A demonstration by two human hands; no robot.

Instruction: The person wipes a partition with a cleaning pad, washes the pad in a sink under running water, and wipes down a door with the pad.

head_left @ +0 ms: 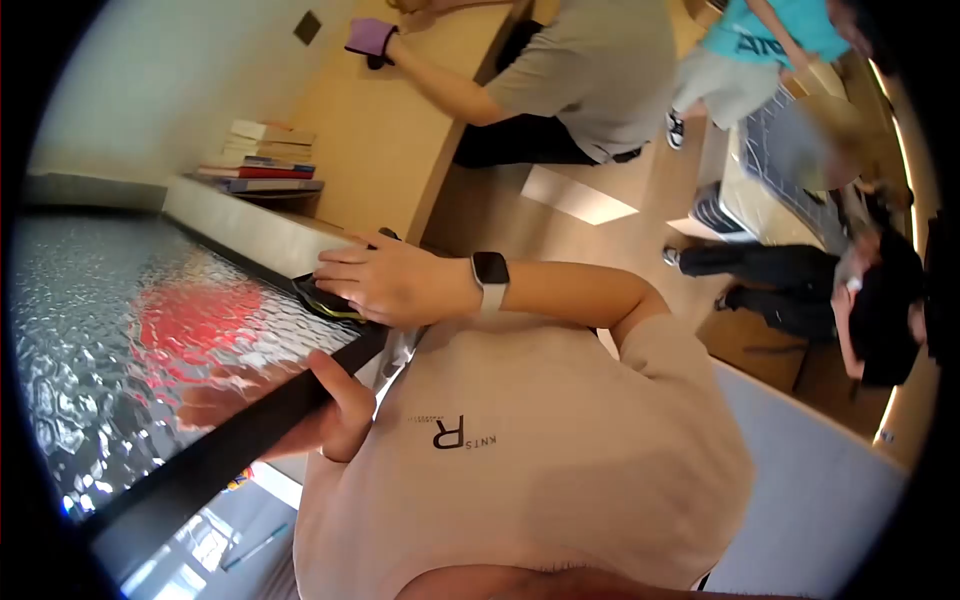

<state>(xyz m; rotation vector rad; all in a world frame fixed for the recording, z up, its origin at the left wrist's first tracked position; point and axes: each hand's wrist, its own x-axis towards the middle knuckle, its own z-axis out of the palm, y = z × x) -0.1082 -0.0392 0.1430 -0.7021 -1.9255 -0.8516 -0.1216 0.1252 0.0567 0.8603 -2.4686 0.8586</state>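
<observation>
My left hand (340,410) grips the black frame (240,435) of a rippled glass panel (100,330), thumb on the near side and fingers seen blurred through the glass. Above it, my right hand (385,285), with a watch on the wrist, has its fingers bent over a dark item with a yellow edge (335,302), at the corner of a pale ledge. What this item is cannot be made out. A blurred red patch (200,315) shows in the glass.
Stacked books (265,165) stand beside a wooden surface (365,130). One person in grey (600,80) holds a purple cloth or glove (371,37) there. Others are at the right, near a plastic-wrapped mattress (765,185). A pale panel (810,480) lies at lower right.
</observation>
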